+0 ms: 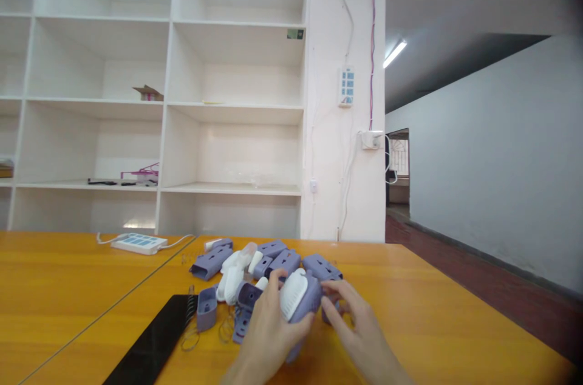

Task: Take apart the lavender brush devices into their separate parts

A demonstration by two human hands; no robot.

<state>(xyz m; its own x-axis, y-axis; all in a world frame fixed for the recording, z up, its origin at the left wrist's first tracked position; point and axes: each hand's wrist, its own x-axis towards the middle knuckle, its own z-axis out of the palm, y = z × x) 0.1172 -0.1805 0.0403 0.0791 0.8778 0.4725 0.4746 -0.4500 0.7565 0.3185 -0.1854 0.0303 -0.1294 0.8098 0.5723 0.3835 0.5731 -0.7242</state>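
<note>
The left hand (273, 318) is gripping the shell (301, 299), purple with a white slotted plate (293, 295), above the counter (432, 312); its thumb is pressing the near side. The right hand (357, 330) is bending its fingers at the shell's right edge; whether that grip is pinching anything, I cannot tell. Beyond the shell, purple housings (285, 260) are lying close together. Left of it, white parts (231, 279) are lying in a heap, and a purple cup (207, 310) is standing farther left. A black panel (150, 342) is lying well left of the shell, near wire coils (190, 339). Far beyond the shell and leftward, a power strip (139, 243) is resting.
</note>
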